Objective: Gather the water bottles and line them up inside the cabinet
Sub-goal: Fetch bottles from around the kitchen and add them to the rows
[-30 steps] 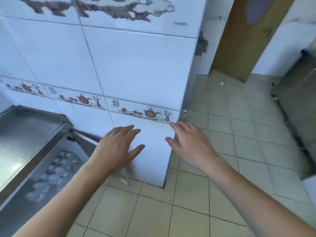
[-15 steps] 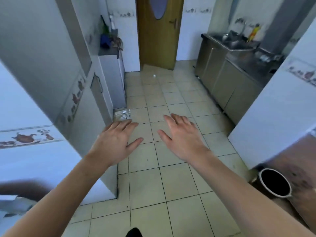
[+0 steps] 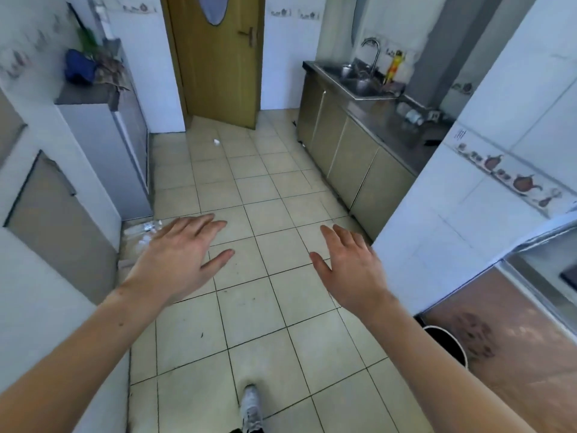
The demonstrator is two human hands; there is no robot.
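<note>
Empty left hand (image 3: 175, 260), right hand (image 3: 352, 270) over tiled floor (image 3: 249, 189).

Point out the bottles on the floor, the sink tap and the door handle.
bottles (image 3: 146, 230), head view, clear plastic beside the left hand.
sink tap (image 3: 373, 46), head view, curved spout.
door handle (image 3: 248, 35), head view, lever.

Door (image 3: 218, 57) ahead, sink (image 3: 359, 84) right, cabinet (image 3: 103, 151) left

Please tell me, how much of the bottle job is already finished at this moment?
Nothing looks finished here. Left hand and right hand are both open and hold nothing. Clear bottles lie on the floor by the grey cabinet; gathering and lining up remain.
</note>
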